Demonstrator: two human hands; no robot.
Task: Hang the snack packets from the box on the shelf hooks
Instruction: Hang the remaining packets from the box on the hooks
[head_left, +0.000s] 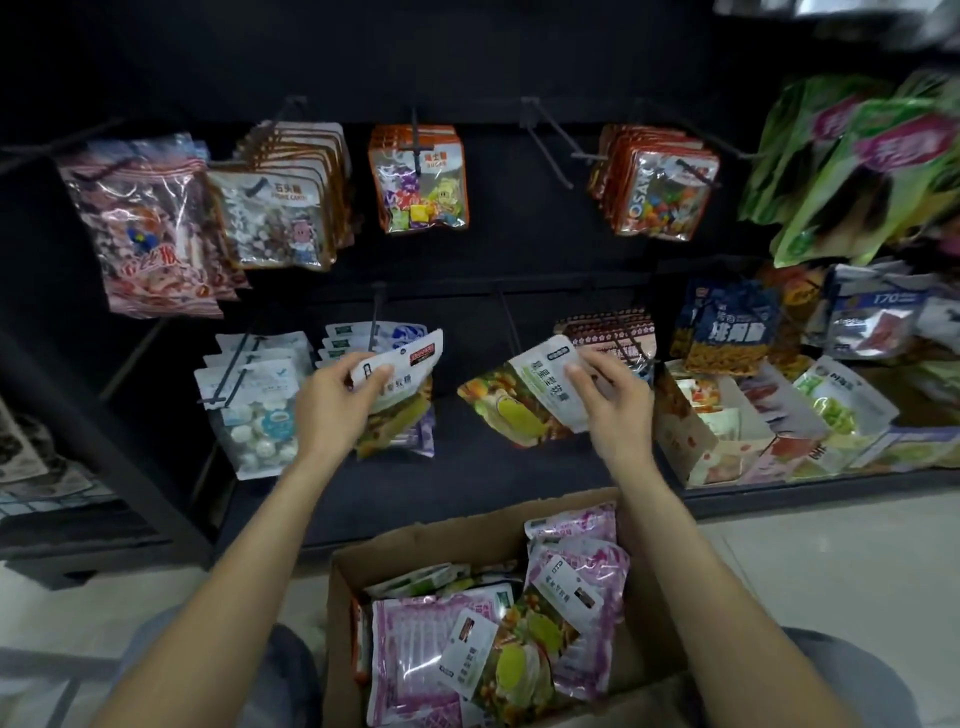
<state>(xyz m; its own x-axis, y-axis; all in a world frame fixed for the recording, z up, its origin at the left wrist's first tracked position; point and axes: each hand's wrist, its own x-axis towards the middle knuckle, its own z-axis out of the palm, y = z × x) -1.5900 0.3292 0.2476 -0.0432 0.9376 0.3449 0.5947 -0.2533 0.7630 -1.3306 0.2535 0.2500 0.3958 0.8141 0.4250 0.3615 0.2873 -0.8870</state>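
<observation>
My left hand (337, 400) grips the top of a white and yellow fruit snack packet (402, 384), held up at a lower shelf hook (375, 322) where similar packets hang. In my right hand (613, 400) is a second fruit snack packet (524, 400), pinched at its white top and tilted to the left. It sits below and beside a bare hook (506, 322). Below my arms stands an open cardboard box (343, 582) holding several more packets (493, 639), pink ones and fruit ones.
Upper hooks carry candy packets (421, 176) in several rows, with one bare hook (550, 140) among them. White mint packets (254, 395) hang at lower left. Green bags (852, 166) and a carton of snacks (727, 426) crowd the right. Pale floor lies around the box.
</observation>
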